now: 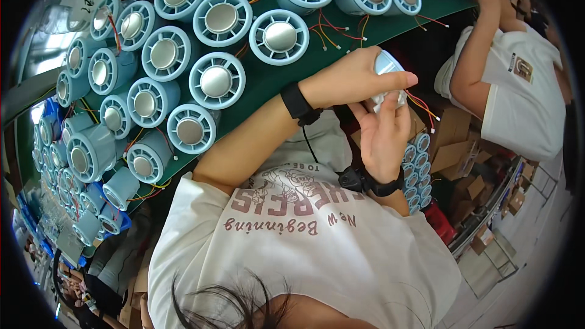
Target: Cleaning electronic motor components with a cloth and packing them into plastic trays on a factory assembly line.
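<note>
My left hand is wrapped round a light-blue round housing, its thumb stretched across the front. Red, yellow and dark wires with small white plugs hang from the housing on the right. Below it, my right hand presses a crumpled white wipe against the housing with its fingertips. Most of the held housing is hidden by my fingers. Both wrists wear black bands. Nearest to my left forearm on the bench stands a similar light-blue housing with a silver disc in its ribbed top.
Many such housings with loose wires crowd the green bench ahead and left. Another person's arm is at work on the right. Cardboard boxes and more stacked housings stand lower down at right.
</note>
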### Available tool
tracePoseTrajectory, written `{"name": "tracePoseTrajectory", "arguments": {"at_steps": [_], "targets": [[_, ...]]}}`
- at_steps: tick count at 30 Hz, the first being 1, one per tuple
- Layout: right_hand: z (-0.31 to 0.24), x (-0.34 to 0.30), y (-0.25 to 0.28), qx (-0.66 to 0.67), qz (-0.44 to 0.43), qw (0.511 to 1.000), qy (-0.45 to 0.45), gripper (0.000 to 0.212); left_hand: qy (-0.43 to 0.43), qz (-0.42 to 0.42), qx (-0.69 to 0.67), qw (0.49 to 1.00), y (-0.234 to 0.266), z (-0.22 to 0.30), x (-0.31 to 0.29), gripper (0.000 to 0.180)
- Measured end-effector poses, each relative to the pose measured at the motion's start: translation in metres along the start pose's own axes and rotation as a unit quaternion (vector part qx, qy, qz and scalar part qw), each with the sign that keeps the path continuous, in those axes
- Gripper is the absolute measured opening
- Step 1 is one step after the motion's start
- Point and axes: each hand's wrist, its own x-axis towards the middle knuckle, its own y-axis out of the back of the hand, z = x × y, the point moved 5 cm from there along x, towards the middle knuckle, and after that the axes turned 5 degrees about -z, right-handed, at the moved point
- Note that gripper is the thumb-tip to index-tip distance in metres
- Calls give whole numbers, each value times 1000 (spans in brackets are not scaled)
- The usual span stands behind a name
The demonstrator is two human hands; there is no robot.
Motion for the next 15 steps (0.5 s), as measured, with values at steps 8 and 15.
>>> {"name": "tracePoseTrajectory", "arguments": {"at_steps": [8,15], "targets": [[-7,9,1,-11,19,999,-27,39,-22,31,-20,999,3,-5,7,58],[-20,12,1,-15,-67,998,-9,37,-60,3,-177,982,3,-1,14,66]]}}
